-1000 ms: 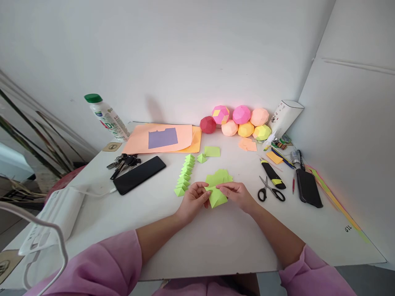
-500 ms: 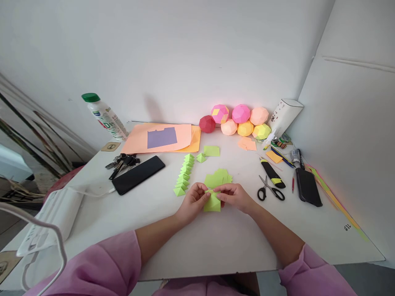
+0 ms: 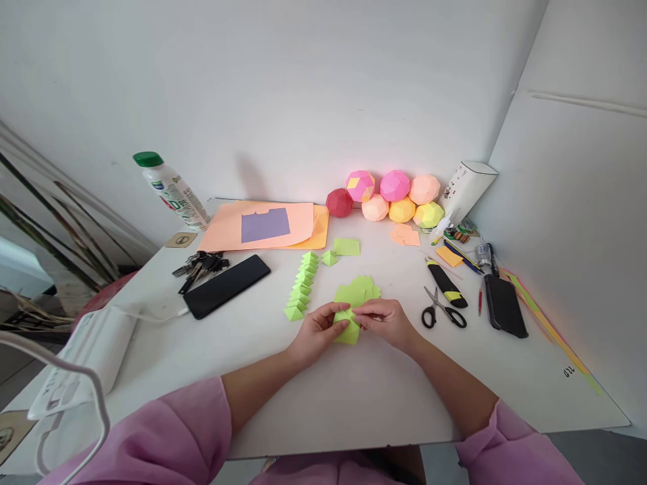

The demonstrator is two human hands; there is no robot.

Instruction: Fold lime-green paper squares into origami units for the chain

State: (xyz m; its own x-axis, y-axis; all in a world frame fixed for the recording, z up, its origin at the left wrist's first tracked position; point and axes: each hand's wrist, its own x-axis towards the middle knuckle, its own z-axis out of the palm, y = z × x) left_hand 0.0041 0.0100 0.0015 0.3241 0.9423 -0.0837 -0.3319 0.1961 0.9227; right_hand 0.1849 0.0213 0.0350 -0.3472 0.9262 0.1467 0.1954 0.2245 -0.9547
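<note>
Between my hands, near the middle of the table, is a light green paper piece (image 3: 348,334). My left hand (image 3: 317,331) pinches its left side, thumb on top. On the paper's upper right edge my right hand (image 3: 388,322) is closed, fingertips together. Just beyond them lie overlapping green paper pieces (image 3: 358,291). A row of folded green paper units (image 3: 302,286) stands left of these, with one separate folded unit (image 3: 329,258) and a flat green stack (image 3: 346,246) farther back.
Scissors (image 3: 443,311), a cutter (image 3: 447,284) and a black case (image 3: 504,306) lie on the right. Colourful paper balls (image 3: 395,186) line the wall. A phone (image 3: 227,287), keys (image 3: 201,268), a bottle (image 3: 176,195) and orange sheets (image 3: 227,229) are on the left.
The green paper has tilted and shifted slightly left between my hands. My right hand's fingers have drawn closer together and moved a little along its upper edge.
</note>
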